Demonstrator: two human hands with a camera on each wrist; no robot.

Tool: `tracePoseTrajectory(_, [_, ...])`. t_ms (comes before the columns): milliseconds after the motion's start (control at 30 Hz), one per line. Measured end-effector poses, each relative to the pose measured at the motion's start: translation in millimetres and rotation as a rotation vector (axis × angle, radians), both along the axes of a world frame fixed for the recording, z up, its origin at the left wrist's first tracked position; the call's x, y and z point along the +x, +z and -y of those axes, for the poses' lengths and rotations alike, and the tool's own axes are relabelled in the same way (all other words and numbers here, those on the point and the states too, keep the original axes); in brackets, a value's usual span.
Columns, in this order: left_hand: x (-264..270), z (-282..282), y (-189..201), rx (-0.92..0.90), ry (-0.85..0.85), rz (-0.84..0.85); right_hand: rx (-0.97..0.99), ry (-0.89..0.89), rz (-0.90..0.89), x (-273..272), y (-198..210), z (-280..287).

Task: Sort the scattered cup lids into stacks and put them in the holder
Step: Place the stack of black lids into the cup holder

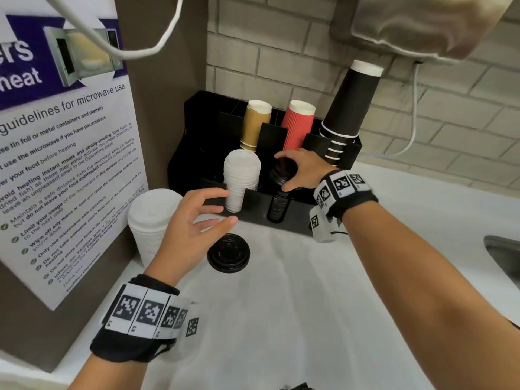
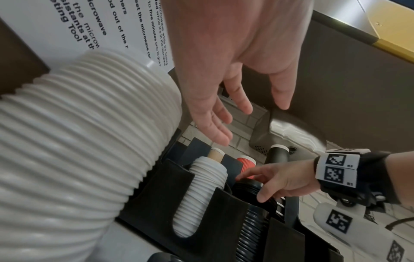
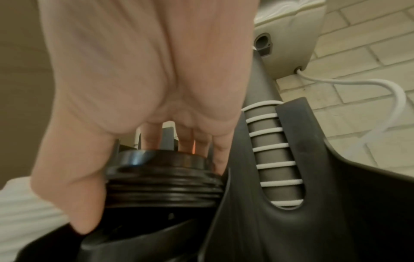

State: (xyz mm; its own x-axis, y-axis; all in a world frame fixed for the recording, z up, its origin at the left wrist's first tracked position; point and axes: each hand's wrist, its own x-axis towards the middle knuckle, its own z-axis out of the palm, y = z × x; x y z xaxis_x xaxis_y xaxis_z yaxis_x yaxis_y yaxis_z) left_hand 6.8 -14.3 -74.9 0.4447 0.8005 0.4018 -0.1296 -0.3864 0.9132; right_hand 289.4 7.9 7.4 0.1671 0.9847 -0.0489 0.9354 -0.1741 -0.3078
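Both forearms with their tagged black wristbands filled the near part of the head view, reaching over the white bench (image 1: 295,305). Right hand (image 1: 305,171) had its fingers curled around the top of the stack of black plastic cup lids (image 1: 278,202), which stood upright in the right front slot of the black plastic holder (image 1: 292,218), so that stack looked basically home and being seated. Left hand (image 1: 194,220) hovered with fingers spread and relaxed, gripping nothing.

What the next move probably turns on: one loose round black plastic lid (image 1: 228,252) lay flat on the bench, just below and slightly right of the left fingertips, well short of the holder. Left hand was clearly the nearer one. A tall stack of white ribbed plastic lids (image 1: 149,220) stood on the bench just left of that hand, outside the holder, while a smaller white lid stack (image 1: 241,178) already sat in the slot beside the black one.
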Motion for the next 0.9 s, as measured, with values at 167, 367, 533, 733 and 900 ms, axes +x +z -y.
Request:
tracePoseTrajectory(167, [-2,4,4,-0.005,-0.006,0.006,-0.07,0.04,0.022,-3,-9,-1])
tracePoseTrajectory(367, [-4,5,7,-0.007,0.007,0.002,-0.091,0.065,0.166,-14,-31,13])
tracePoseTrajectory(533, [0,6,6,-0.024,0.011,-0.008,-0.109,-0.014,0.488,-31,-53,15])
tracePoseTrajectory(733, [0,6,5,-0.032,0.019,-0.016,-0.131,-0.085,0.518,-41,-61,16])
tracePoseTrajectory(900, [1,7,8,-0.021,0.048,-0.033,-0.21,-0.067,0.403,-45,-42,19])
